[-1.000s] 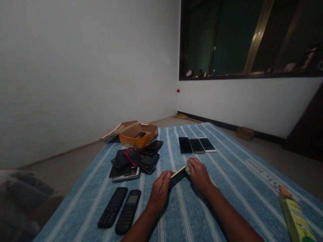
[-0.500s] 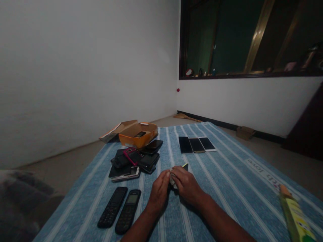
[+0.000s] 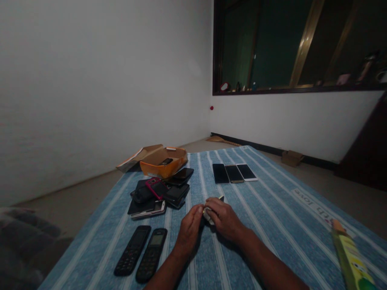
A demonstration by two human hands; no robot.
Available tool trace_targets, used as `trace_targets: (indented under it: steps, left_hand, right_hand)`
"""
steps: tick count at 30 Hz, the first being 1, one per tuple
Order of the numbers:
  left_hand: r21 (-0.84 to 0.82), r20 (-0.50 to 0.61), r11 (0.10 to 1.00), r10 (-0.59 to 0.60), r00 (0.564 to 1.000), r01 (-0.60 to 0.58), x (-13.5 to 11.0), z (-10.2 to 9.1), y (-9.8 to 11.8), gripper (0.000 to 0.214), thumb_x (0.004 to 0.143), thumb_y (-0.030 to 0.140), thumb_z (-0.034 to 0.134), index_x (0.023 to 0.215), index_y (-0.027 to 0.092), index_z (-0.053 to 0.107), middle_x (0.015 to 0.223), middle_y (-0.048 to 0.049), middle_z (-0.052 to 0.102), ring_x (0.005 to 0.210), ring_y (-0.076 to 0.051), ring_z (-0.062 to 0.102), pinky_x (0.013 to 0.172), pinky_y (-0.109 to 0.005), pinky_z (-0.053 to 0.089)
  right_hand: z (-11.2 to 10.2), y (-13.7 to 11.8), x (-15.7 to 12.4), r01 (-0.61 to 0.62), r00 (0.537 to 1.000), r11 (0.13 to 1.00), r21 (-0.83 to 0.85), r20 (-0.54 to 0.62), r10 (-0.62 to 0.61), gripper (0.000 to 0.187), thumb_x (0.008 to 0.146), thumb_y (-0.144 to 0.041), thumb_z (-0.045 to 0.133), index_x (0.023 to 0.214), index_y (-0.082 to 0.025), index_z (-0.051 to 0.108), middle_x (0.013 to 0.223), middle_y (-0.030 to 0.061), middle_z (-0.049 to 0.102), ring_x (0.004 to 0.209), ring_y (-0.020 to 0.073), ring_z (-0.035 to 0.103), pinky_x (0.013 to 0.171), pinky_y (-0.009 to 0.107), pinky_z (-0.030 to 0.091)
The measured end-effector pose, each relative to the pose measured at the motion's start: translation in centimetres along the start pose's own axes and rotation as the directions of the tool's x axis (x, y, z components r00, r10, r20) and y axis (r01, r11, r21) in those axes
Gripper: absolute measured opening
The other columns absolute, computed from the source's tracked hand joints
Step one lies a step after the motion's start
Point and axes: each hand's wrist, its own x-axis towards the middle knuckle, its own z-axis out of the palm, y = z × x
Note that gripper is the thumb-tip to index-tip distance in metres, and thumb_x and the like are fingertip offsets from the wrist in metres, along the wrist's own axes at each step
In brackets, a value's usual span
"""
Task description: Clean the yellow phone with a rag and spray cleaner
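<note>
Low in the middle, my two hands meet just above the striped cloth. My left hand (image 3: 190, 228) is closed around a dark flat thing, mostly hidden, whose pale yellowish edge (image 3: 221, 198) pokes out past my right fingers. My right hand (image 3: 224, 218) is closed on a crumpled whitish cloth or tissue (image 3: 209, 216), pressed against that thing. Closest to my left forearm lie two black keypad phones, one (image 3: 132, 250) beside the other (image 3: 151, 255). Beyond my left hand is a loose pile of phones (image 3: 155, 187), a pink-framed one among them.
Three smartphones (image 3: 234, 174) lie in a row on the blue striped cloth (image 3: 272, 225). Behind the pile stands an opened orange cardboard box (image 3: 157, 169) with a phone inside. A yellow-green packet (image 3: 352, 257) lies at the right edge. White walls enclose the far corner.
The view has shifted slightly, so things sit a little further left. My hands stay together; the right fingers have moved a little, and more of the whitish cloth shows.
</note>
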Motion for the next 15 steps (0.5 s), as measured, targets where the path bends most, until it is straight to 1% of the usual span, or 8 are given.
trace_targets:
  steps: [4,7,9,12,15]
  left_hand:
    - [-0.048,0.01,0.999,0.001,1.0,0.0,-0.1,0.0,-0.2,0.037,0.095,0.046,0.045,0.1,0.016,0.066,0.098,-0.0076,0.072,0.092,-0.022,0.065,0.088,-0.032,0.05]
    - [-0.036,-0.003,0.999,0.001,1.0,-0.001,-0.2,0.1,-0.2,0.037,0.095,0.048,0.046,0.1,0.016,0.065,0.093,-0.0059,0.071,0.088,-0.022,0.064,0.084,-0.031,0.051]
    - [-0.031,-0.023,0.999,-0.015,1.0,0.014,-0.2,0.1,-0.1,0.039,0.093,0.05,0.048,0.101,0.016,0.065,0.094,-0.0059,0.071,0.089,-0.022,0.065,0.083,-0.032,0.051]
    - [-0.041,-0.064,0.998,-0.043,0.997,0.04,-0.3,0.1,0.0,0.044,0.091,0.054,0.051,0.108,0.015,0.063,0.102,-0.0089,0.072,0.097,-0.025,0.066,0.089,-0.034,0.05]
    - [-0.041,-0.099,0.995,-0.09,0.991,0.086,-0.4,-0.1,-0.1,0.052,0.087,0.058,0.054,0.116,0.015,0.061,0.111,-0.0119,0.071,0.107,-0.028,0.065,0.096,-0.038,0.047]
  right_hand:
    - [0.4,-0.8,0.0,0.025,0.999,0.999,0.042,0.029,-0.027,0.019,0.097,-0.013,0.045,0.104,-0.019,0.061,0.102,0.0076,0.063,0.099,0.019,0.059,0.09,0.031,0.049]
    - [0.8,-1.1,-0.1,0.012,0.999,0.999,0.049,0.032,-0.014,0.019,0.096,-0.011,0.046,0.104,-0.019,0.06,0.106,0.0085,0.062,0.102,0.0196,0.058,0.092,0.033,0.049]
    - [1.0,-1.2,-0.2,0.007,1.0,0.998,0.06,0.029,-0.009,0.019,0.095,-0.01,0.046,0.104,-0.019,0.06,0.11,0.0094,0.06,0.105,0.0201,0.058,0.094,0.034,0.049]
    - [1.5,-1.3,-0.2,0.014,0.999,0.995,0.095,0.029,-0.017,0.021,0.093,-0.008,0.046,0.103,-0.02,0.059,0.112,0.0097,0.059,0.108,0.0206,0.057,0.096,0.035,0.048]
    - [1.7,-1.4,-0.3,0.006,0.999,0.992,0.126,0.045,-0.012,0.021,0.092,-0.007,0.046,0.102,-0.021,0.058,0.108,0.0078,0.059,0.108,0.0204,0.057,0.096,0.034,0.048]
